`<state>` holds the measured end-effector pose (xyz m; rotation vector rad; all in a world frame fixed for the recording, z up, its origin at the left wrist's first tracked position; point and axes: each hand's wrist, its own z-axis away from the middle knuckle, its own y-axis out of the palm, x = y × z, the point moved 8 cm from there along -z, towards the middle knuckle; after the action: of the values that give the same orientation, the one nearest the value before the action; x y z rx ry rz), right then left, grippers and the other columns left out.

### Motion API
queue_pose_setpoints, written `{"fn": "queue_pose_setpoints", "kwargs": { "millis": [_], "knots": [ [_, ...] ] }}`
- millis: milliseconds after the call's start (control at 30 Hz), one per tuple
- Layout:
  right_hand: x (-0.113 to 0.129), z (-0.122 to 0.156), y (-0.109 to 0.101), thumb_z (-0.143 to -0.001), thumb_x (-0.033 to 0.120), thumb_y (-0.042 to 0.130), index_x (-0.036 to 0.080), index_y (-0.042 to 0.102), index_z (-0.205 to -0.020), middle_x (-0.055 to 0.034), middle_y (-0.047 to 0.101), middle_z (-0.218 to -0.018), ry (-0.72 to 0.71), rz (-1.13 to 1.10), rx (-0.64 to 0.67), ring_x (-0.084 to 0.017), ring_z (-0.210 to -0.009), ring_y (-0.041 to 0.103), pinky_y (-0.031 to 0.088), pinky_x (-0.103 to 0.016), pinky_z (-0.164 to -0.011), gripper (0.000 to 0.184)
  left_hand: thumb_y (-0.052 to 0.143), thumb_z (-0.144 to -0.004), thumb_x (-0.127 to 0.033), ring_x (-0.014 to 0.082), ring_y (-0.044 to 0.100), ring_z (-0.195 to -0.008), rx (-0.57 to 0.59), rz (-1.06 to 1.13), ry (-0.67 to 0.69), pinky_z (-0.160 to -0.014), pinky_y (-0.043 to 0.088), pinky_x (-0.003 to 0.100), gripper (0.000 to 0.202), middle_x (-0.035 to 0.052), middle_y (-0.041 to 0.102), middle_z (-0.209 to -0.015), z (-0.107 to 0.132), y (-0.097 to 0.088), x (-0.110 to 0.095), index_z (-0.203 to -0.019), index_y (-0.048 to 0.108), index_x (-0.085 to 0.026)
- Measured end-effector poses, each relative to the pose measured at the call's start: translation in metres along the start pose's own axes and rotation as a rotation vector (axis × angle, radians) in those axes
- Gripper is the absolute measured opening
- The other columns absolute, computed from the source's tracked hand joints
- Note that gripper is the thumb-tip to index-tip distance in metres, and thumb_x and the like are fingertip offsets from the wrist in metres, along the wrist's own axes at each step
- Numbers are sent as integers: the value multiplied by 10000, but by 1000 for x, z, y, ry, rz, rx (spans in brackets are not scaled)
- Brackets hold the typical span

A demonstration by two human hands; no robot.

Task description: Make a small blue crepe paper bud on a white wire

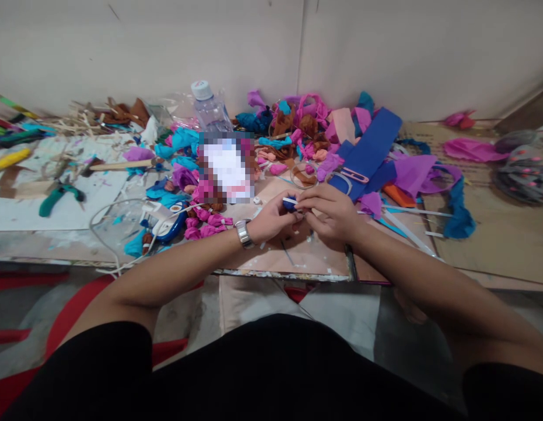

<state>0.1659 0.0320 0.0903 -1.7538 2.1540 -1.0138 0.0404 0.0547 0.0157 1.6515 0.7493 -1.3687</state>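
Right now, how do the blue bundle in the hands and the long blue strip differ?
The bundle is small and rounded; the strip is long and flat. The bundle sits in the fingers, crossed by a white band; the strip lies untouched among scraps. Both are dark blue.

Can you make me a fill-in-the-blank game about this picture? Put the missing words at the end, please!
1. The left hand and right hand meet at a small, rounded, dark blue bundle.
The narrow, flat strip across it is coloured ____.
2. A pink, oval clip lies on wide, flat strips coloured ____.
3. A silver metal wristwatch is worn on the person's ____ wrist.

Missing words: white; blue; left.
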Motion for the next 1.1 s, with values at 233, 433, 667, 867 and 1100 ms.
{"fn": "queue_pose_setpoints", "kwargs": {
  "millis": [233,433,667,867,1100],
  "knots": [
    [-5,4,4,-883,110,624,243,772,-1111,-96,793,-1137,-7,-28,24,-247,-1045,746,617,-423,-926,302,877,-762,-352,79,566,-596,-23,22,-18,-602,473,219,459,-70,592,-750,1,1,1,-1036,543,-197],
    [-6,5,3,-922,126,640,268,777,-1097,-72,814,-1104,16,-14,-11,-242,-1017,757,615,-420,-902,263,824,-794,-367,82,552,-573,-21,31,-22,-574,464,220,405,-73,573,-729,0,2,0,-1026,531,-212],
    [-4,1,-1,-964,185,685,274,769,-1111,-53,835,-1013,34,21,-33,-238,-945,769,610,-409,-871,192,816,-822,-387,105,568,-623,-17,-67,-6,-612,469,239,406,-53,590,-765,2,0,-3,-1057,528,-225],
    [-7,3,-2,-952,187,683,251,770,-1084,-61,832,-1003,66,-11,-21,-227,-911,763,604,-389,-851,171,797,-842,-374,113,582,-674,-6,-108,2,-683,491,260,369,-36,604,-793,2,0,-3,-1046,529,-224],
    [-15,5,-1,-986,271,694,247,781,-1040,-50,831,-969,190,-71,-13,-207,-871,769,603,-360,-836,105,828,-820,-423,112,552,-669,10,-98,-33,-651,495,251,449,-42,577,-821,3,0,2,-1079,517,-230]
  ]
}}
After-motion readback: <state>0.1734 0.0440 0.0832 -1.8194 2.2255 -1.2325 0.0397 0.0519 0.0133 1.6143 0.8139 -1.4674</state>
